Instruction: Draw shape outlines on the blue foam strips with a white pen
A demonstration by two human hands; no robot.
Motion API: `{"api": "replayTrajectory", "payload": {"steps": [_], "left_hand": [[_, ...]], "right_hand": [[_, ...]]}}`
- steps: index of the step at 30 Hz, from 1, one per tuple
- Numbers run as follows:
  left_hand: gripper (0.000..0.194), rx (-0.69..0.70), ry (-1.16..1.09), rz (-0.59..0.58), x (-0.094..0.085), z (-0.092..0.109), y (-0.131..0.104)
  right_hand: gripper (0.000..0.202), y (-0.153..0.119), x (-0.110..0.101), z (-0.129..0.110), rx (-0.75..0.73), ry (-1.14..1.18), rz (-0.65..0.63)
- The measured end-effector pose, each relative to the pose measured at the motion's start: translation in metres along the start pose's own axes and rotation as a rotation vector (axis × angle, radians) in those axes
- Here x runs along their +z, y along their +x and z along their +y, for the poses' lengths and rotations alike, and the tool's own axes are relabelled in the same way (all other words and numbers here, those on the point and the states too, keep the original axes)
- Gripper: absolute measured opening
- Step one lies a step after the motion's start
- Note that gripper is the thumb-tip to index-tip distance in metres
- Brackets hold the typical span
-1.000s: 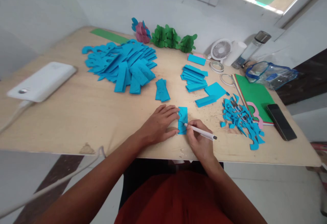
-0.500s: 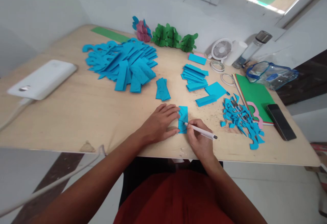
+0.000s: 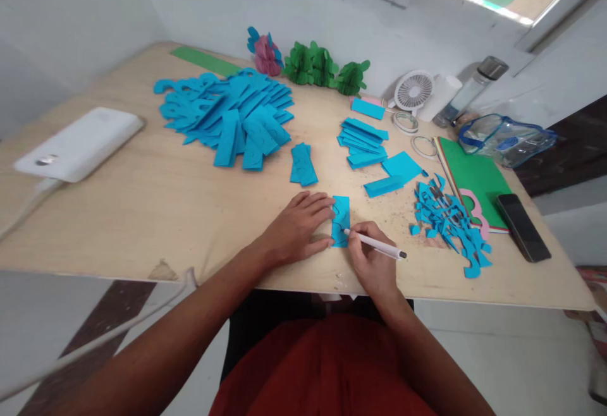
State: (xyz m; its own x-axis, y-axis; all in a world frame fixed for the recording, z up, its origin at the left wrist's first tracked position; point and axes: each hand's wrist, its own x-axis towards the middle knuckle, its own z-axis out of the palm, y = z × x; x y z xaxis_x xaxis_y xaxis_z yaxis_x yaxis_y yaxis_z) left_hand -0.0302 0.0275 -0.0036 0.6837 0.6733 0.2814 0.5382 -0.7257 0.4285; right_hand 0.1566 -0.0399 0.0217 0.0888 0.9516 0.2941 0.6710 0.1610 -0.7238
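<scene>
A small blue paper strip (image 3: 340, 221) with dark curved lines drawn on it lies near the table's front edge. My left hand (image 3: 296, 229) rests flat beside it, fingers apart, the fingertips touching its left edge. In my right hand (image 3: 374, 258) is a white pen (image 3: 379, 244), its tip on the right part of the strip. Two crossed blue strips (image 3: 303, 164) lie just beyond my left hand. Farther back on the left is a big heap of blue folded and cut paper (image 3: 227, 116).
Blue scraps (image 3: 446, 217), a phone (image 3: 523, 227) and a green sheet stack (image 3: 478, 179) are on the right. Folded blue papers (image 3: 363, 141) lie behind the hands, a small fan (image 3: 414, 91) and bottle (image 3: 472, 92) at the back. A white power bank (image 3: 80, 144) sits left.
The view has shifted very slightly. Both hands and the pen hold almost the same place at the strip.
</scene>
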Motion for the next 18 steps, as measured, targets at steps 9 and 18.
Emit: {"api": "replayTrajectory", "payload": {"steps": [9,18], "left_hand": [[0.042,0.007,0.004,-0.002,-0.0003,-0.0002,0.0001],[0.042,-0.002,-0.001,-0.007,-0.0012,0.0002,0.0]], "right_hand": [[0.012,0.0001,0.0,0.0011,-0.016,-0.003,-0.002],[0.012,-0.0007,0.0004,0.0028,0.007,0.019,-0.017]]}}
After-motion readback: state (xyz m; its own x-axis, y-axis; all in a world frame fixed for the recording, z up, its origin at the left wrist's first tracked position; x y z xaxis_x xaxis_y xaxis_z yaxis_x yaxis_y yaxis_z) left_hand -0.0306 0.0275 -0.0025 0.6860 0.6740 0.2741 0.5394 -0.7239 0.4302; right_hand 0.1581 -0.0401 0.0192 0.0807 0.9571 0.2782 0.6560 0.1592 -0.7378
